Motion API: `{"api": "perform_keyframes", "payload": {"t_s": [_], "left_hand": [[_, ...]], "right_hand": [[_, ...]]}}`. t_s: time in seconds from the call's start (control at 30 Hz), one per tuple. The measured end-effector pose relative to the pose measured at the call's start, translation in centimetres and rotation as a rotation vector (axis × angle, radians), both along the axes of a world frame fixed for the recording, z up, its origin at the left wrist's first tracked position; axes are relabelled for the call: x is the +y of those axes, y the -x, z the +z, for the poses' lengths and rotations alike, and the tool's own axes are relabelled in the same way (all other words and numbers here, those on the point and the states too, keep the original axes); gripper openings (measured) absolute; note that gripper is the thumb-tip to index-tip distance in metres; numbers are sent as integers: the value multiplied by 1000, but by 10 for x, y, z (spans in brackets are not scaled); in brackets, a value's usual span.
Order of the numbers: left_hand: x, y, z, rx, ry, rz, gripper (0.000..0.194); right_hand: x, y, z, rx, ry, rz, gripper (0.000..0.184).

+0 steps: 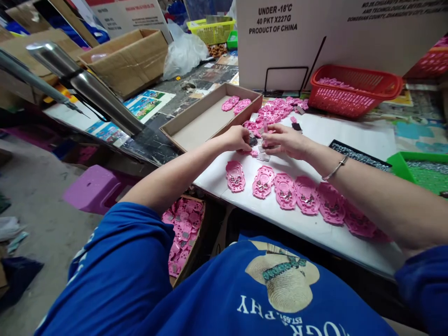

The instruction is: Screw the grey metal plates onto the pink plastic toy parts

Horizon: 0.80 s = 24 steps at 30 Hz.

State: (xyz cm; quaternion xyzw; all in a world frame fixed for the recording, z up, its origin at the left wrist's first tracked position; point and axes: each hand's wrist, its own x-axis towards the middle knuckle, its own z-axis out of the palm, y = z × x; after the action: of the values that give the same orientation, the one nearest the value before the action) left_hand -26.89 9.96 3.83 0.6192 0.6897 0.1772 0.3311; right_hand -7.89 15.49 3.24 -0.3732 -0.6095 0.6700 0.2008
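My left hand is curled, its fingers pinched on small dark and pink pieces I cannot make out. My right hand faces it, fingers closed on a thin pink piece held upright between the two hands. Both hover over a white table. A row of several flat pink shaped pieces lies along the table's near edge. A heap of loose pink pieces sits just behind my hands.
A shallow cardboard tray with two pink pieces stands left of the hands. A red basket is behind right, a green tray at far right. A box of pink pieces sits below the table, beside a purple stool.
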Motion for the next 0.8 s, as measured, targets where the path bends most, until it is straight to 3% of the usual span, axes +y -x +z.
{"api": "perform_keyframes", "payload": {"t_s": [0.2,0.33,0.5,0.67,0.8], "left_hand": [[-4,-1,-4,-17,-161,89,8],[-29,7,-6,25,-254,134,12],[-85,4,-15,235,-443,133,55],[-135,-12,-36,252,-471,97,102],[-150,-23,-51,169,-493,135,106]], "right_hand": [[-11,-4,5,95,-64,51,41],[-22,-3,8,148,46,206,33],[-27,3,8,89,99,243,32],[-22,3,9,31,-74,148,43],[-10,-6,3,-45,-245,37,53]]}}
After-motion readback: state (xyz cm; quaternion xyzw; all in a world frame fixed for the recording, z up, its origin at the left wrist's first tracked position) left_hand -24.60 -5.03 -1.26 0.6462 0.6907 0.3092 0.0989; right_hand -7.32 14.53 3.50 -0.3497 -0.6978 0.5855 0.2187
